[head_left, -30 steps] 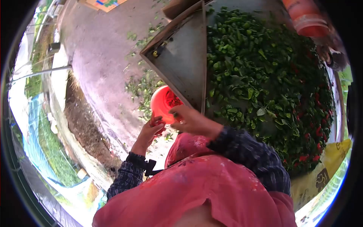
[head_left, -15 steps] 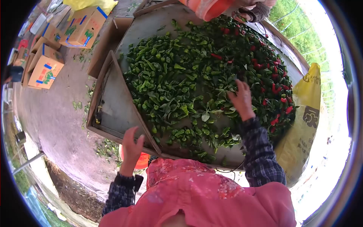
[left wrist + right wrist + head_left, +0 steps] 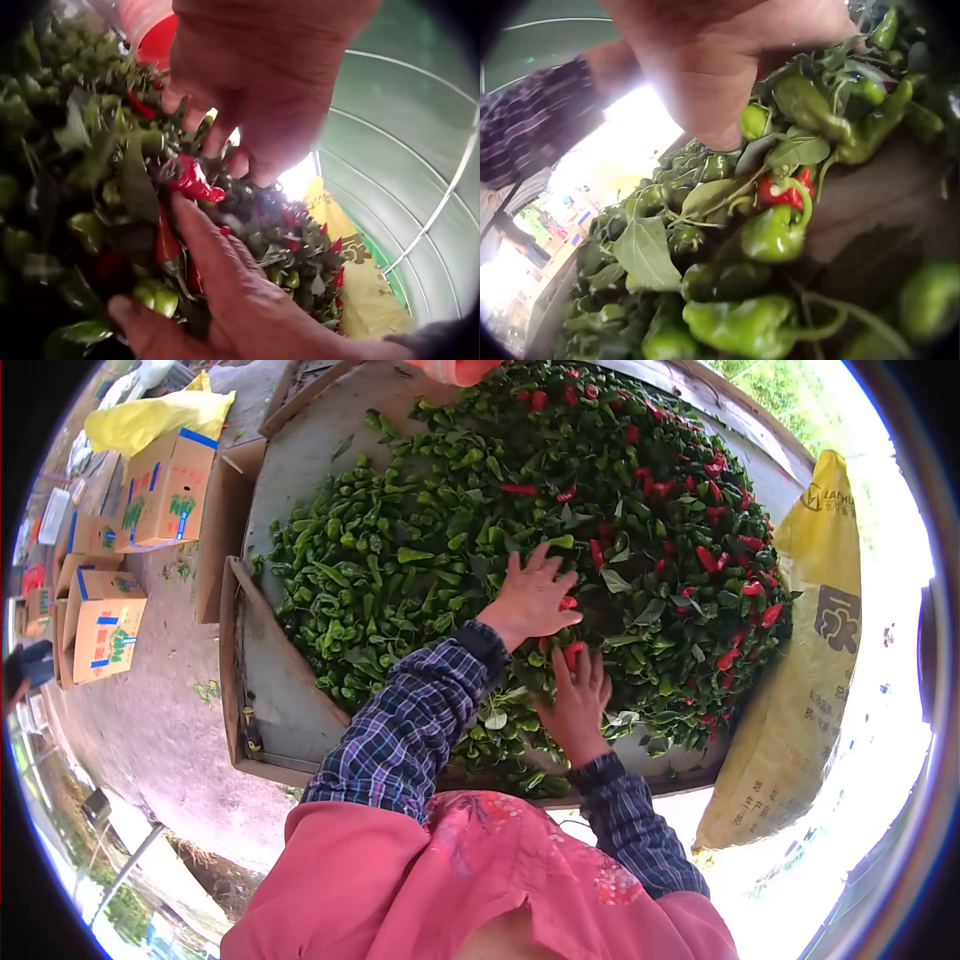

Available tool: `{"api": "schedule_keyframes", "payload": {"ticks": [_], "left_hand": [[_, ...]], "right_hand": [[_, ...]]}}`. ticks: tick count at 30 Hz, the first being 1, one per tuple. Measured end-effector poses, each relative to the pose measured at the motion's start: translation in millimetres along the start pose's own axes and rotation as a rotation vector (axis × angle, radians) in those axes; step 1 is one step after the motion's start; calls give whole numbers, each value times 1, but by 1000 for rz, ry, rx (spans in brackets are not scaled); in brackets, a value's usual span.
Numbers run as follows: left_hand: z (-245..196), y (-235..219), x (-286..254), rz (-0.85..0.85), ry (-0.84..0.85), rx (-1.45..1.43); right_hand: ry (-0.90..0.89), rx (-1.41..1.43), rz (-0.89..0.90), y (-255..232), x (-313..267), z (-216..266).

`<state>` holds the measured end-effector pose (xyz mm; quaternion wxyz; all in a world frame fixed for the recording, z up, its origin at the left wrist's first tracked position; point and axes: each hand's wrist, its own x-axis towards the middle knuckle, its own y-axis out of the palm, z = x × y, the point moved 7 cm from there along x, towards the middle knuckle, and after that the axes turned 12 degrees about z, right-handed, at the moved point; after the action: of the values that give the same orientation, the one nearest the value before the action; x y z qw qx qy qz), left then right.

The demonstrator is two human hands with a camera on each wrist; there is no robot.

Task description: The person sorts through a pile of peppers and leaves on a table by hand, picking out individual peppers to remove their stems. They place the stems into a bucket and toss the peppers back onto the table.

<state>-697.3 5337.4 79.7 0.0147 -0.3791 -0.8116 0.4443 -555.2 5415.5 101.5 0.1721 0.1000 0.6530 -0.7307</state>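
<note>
Two bare hands work a heap of green peppers and leaves on a wooden-rimmed sorting table, where a red pepper lies in the greens near the person's edge of the pile, between the two hands. The step in hand looks like picking red fruit out of the green; the next move would call for a pinch on that pepper and a lift clear of the tangled stems and leaves. The right hand reaches up from the table's near edge, fingers stretched and close together, tips touching the red pepper, with no closed grip plainly shown; the left hand lies flat just beyond it, fingers spread and pressing on the leaves, holding nothing. More red peppers dot the far right of the heap; a yellow sack stands against the table's right side; cardboard boxes sit on the ground to the left; an orange bucket shows at the top edge.
</note>
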Motion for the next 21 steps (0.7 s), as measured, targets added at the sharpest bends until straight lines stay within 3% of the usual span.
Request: {"api": "schedule_keyframes", "payload": {"ticks": [3,6,8,10,12,14,15,17,21], "left_hand": [[35,2,-22,-109,-65,154],[61,-8,-52,31,-135,219],[76,-7,-69,77,-131,251],[83,-2,-81,114,-127,281],[92,-3,-92,62,-147,272],[94,-7,-98,34,-181,231],[94,-6,-99,-12,-179,217],[93,-4,-101,-95,-170,207],[98,-5,-109,-140,-177,208]], "right_hand": [[-3,77,168,8,-34,-30],[-108,194,331,-21,-40,-35],[-321,293,477,-48,-27,-24],[-276,325,471,-73,7,-13],[-122,323,312,-88,51,-12],[-257,402,70,-92,83,10],[-269,404,74,-81,102,19],[-529,265,-49,-66,122,49],[-490,144,143,-16,130,78]]}}
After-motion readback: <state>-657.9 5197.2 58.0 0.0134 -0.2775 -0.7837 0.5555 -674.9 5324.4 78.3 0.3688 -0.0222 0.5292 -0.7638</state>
